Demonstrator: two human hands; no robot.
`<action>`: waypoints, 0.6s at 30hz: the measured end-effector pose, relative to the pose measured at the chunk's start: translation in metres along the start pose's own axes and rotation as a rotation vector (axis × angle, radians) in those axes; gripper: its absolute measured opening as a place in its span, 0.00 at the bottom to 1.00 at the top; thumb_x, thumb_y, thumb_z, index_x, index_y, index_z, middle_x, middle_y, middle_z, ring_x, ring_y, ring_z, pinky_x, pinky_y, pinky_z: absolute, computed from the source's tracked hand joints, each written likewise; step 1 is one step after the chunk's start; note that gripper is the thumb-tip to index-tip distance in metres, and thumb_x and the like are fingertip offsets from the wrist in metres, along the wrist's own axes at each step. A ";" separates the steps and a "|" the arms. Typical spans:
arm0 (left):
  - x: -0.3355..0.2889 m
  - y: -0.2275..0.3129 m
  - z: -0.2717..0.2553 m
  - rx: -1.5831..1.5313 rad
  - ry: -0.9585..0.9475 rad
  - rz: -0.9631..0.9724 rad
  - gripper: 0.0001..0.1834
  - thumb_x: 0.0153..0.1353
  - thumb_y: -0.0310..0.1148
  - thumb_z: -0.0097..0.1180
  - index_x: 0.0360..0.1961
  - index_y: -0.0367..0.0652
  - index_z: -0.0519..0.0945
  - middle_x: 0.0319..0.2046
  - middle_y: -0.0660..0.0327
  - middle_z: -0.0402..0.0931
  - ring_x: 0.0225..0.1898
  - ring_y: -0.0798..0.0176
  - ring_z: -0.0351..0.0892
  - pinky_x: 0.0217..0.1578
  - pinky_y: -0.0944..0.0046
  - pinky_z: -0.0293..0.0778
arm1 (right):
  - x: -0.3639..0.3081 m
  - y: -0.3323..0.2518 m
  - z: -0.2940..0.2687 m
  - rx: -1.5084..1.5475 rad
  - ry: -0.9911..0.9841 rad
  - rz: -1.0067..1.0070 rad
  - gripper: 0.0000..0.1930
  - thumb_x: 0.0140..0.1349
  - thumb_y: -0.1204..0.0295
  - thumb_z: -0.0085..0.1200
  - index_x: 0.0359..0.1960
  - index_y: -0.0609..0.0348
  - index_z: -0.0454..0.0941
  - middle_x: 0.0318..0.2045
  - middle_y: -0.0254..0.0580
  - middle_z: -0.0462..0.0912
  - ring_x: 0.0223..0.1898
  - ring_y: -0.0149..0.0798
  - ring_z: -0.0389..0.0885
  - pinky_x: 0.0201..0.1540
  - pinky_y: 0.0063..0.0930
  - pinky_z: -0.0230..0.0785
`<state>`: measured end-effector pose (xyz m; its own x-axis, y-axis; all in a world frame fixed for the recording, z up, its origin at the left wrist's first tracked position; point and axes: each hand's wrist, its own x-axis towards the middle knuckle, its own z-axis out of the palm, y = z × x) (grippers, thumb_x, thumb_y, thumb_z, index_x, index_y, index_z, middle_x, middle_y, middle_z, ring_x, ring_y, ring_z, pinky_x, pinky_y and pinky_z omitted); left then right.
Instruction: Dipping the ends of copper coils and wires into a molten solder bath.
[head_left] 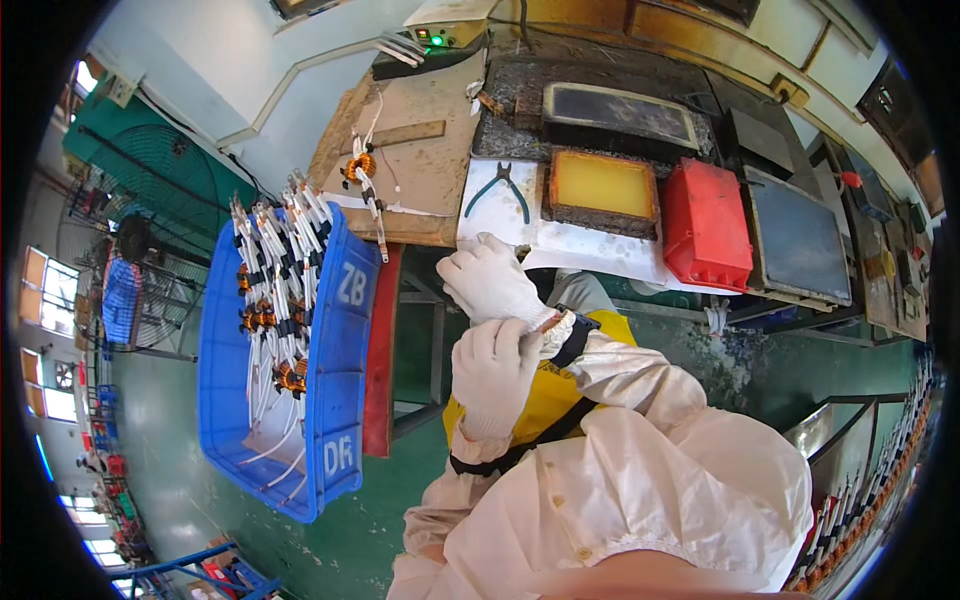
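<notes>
Both my hands wear white gloves and meet in front of my chest, below the bench edge. My right hand is uppermost, with loosely bent fingers and nothing in them. My left hand lies just under it and pinches the cuff of the right glove at the wrist, beside a black wristband. White sleeves and a yellow apron fill the lower right. The nearest tool is a pair of teal-handled pliers, lying on a white sheet on the bench above my hands.
A blue crate at left holds several copper coils with white-sleeved leads. One more coil lies on a wooden board. On the bench stand a yellow-filled tray, a red box and dark trays.
</notes>
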<state>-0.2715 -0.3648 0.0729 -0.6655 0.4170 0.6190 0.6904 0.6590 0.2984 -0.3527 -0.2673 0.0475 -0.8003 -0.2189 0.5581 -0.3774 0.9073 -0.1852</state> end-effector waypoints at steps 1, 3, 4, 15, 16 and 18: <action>0.003 0.001 0.000 -0.004 -0.051 -0.004 0.11 0.49 0.34 0.62 0.34 0.49 0.75 0.32 0.63 0.72 0.34 0.56 0.72 0.36 0.58 0.68 | 0.000 0.002 0.002 -0.003 0.002 0.000 0.07 0.50 0.65 0.55 0.28 0.53 0.76 0.27 0.39 0.79 0.36 0.44 0.77 0.50 0.40 0.63; 0.013 0.001 0.002 0.007 -0.115 0.005 0.09 0.50 0.31 0.60 0.34 0.48 0.75 0.31 0.62 0.71 0.33 0.57 0.72 0.36 0.59 0.68 | 0.002 0.005 0.004 -0.175 -0.300 -0.014 0.11 0.48 0.66 0.55 0.32 0.53 0.74 0.32 0.38 0.79 0.43 0.43 0.75 0.54 0.43 0.61; 0.015 0.000 0.003 0.018 -0.180 0.010 0.07 0.52 0.29 0.59 0.33 0.46 0.74 0.30 0.62 0.71 0.33 0.59 0.72 0.35 0.61 0.69 | 0.001 0.006 0.003 -0.175 -0.304 -0.015 0.11 0.48 0.66 0.55 0.32 0.53 0.74 0.32 0.38 0.79 0.43 0.43 0.75 0.54 0.43 0.61; 0.029 -0.020 -0.069 -0.842 -0.679 -0.040 0.04 0.56 0.28 0.55 0.31 0.38 0.77 0.31 0.58 0.74 0.36 0.62 0.74 0.38 0.65 0.69 | -0.037 0.029 -0.076 0.582 -0.149 -0.115 0.07 0.56 0.71 0.54 0.36 0.58 0.78 0.34 0.46 0.77 0.40 0.49 0.74 0.49 0.39 0.65; 0.023 -0.036 -0.076 -0.748 -0.502 -0.083 0.04 0.56 0.27 0.55 0.32 0.39 0.77 0.32 0.58 0.75 0.36 0.63 0.75 0.37 0.66 0.70 | -0.042 0.039 -0.086 0.563 -0.105 -0.050 0.07 0.57 0.69 0.53 0.35 0.58 0.78 0.34 0.45 0.78 0.38 0.49 0.74 0.45 0.40 0.66; 0.009 -0.066 -0.088 -0.595 -0.311 -0.375 0.05 0.56 0.27 0.55 0.33 0.39 0.78 0.31 0.55 0.76 0.34 0.58 0.77 0.35 0.65 0.72 | -0.059 0.060 -0.116 0.421 -0.065 0.089 0.08 0.56 0.72 0.53 0.37 0.59 0.77 0.35 0.48 0.78 0.41 0.51 0.74 0.47 0.39 0.66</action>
<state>-0.2978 -0.4595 0.1233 -0.8736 0.4470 0.1926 0.3803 0.3797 0.8433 -0.2746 -0.1589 0.0972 -0.8607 -0.1810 0.4759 -0.4523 0.7009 -0.5515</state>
